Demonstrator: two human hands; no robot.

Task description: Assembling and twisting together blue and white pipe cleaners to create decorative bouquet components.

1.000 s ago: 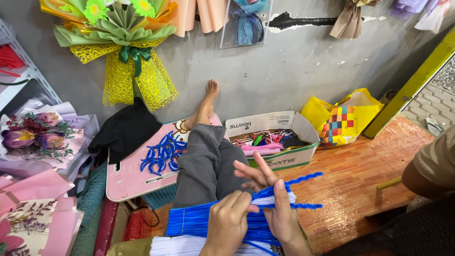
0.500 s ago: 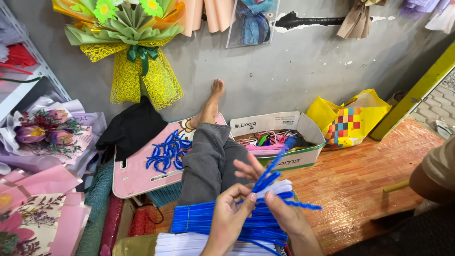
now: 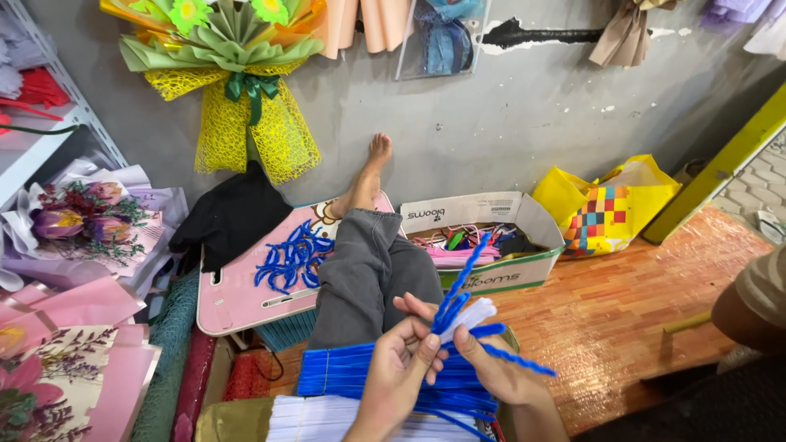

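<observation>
Above the lap: left hand (image 3: 401, 364) and right hand (image 3: 491, 368) both pinched on blue and white pipe cleaners (image 3: 460, 315), over blue pipe-cleaner stack (image 3: 344, 376); cardboard box (image 3: 491, 237) beyond.

blue pipe cleaner (image 3: 458, 288): fuzzy, bent, ends sticking up and right
white pipe cleaner (image 3: 467, 317): short, pinched alongside

Fuzzy blue pipe cleaners (image 3: 458, 299) and a soft white one (image 3: 467, 315), matt and bristly, are pinched in bare hands. A glossy pink plastic tray (image 3: 246, 299) holds more fuzzy blue pieces. The box (image 3: 499, 274) is matt cardboard. The floor (image 3: 639, 319) is reddish wood, slightly shiny. The trouser leg (image 3: 360, 270) is grey woven cloth. The yellow bag (image 3: 606, 209) looks glossy. The wall (image 3: 524, 123) is rough grey cement.
</observation>
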